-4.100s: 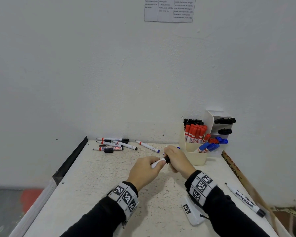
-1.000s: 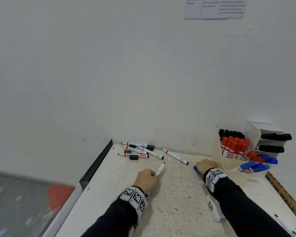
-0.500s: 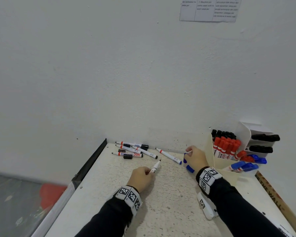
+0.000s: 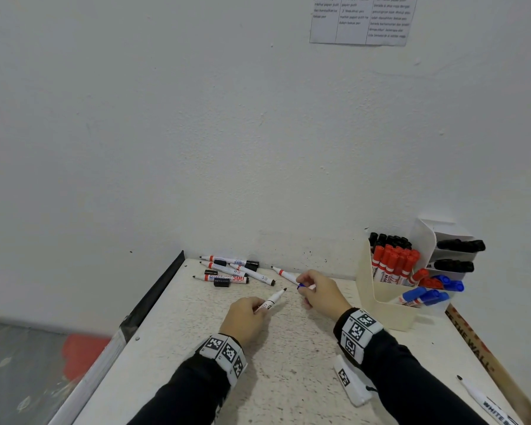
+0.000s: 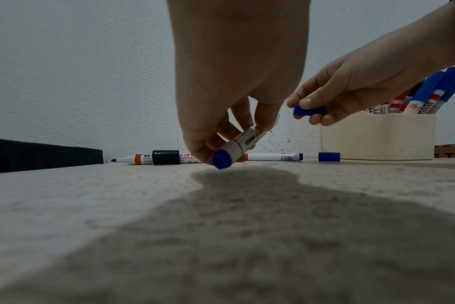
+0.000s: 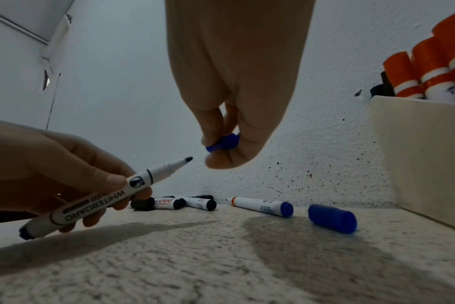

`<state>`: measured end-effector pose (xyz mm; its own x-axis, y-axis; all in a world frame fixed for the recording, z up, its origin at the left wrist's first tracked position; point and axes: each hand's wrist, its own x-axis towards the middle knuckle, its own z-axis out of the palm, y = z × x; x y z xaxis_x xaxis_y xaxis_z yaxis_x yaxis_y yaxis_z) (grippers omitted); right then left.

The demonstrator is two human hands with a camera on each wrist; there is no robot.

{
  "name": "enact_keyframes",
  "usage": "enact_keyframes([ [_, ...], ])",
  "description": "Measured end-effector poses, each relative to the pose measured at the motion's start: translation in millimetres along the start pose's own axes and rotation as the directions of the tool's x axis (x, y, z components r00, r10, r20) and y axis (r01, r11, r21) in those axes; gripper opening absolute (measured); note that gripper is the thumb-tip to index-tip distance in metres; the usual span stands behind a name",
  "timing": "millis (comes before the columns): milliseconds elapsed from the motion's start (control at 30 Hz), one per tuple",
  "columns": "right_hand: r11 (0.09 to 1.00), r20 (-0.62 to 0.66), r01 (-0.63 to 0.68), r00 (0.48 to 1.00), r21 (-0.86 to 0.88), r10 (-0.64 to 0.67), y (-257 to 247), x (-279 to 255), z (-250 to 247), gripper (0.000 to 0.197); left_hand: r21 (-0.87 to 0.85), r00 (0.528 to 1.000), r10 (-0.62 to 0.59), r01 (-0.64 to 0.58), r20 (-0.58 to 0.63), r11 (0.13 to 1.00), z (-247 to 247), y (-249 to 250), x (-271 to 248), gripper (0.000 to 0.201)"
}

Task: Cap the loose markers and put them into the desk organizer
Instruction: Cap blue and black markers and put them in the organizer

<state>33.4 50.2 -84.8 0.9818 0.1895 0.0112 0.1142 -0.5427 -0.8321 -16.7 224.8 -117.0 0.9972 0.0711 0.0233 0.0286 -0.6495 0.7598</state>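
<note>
My left hand (image 4: 259,305) grips an uncapped white whiteboard marker (image 4: 272,299), its dark tip angled up and to the right. The left wrist view shows that marker's blue end plug (image 5: 221,161) just above the table. A short way right of the tip, my right hand (image 4: 304,288) pinches a blue cap (image 6: 223,143) between thumb and fingers. A second blue cap (image 6: 331,218) lies on the table beside the cream desk organizer (image 4: 387,302), which holds red, black and blue capped markers. Several loose markers and black caps (image 4: 227,271) lie by the back wall.
One marker with a red band (image 4: 284,274) lies just behind my right hand. Another uncapped marker (image 4: 485,403) rests near the front right edge. A white tagged block (image 4: 350,381) sits under my right forearm. The table's left edge has a black strip (image 4: 154,296).
My right hand has come away from the organizer's side with a blue cap pinched in it and moved left toward the marker tip. My left hand still holds the marker.
</note>
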Motion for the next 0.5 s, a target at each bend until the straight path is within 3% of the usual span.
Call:
enact_keyframes([
  [200, 0.975, 0.059, 0.128, 0.991, -0.18, -0.119, -2.4, -4.2, -1.5, 0.035, -0.011, 1.0, 0.023, -0.022, 0.018, 1.0, -0.1, 1.0, 0.5, 0.029],
  [400, 0.994, 0.053, 0.104, 0.993, -0.043, -0.102, 4.1, -5.6, 4.5, 0.034, 0.032, 0.998, 0.057, -0.058, 0.031, 0.998, -1.5, 2.9, -3.1, 0.03],
  [500, 0.998, 0.072, 0.055, 0.996, 0.025, -0.057, 5.5, -4.8, 6.6, 0.023, -0.014, 0.997, 0.07, -0.07, 0.022, 0.997, -0.5, 4.5, -4.6, 0.029],
])
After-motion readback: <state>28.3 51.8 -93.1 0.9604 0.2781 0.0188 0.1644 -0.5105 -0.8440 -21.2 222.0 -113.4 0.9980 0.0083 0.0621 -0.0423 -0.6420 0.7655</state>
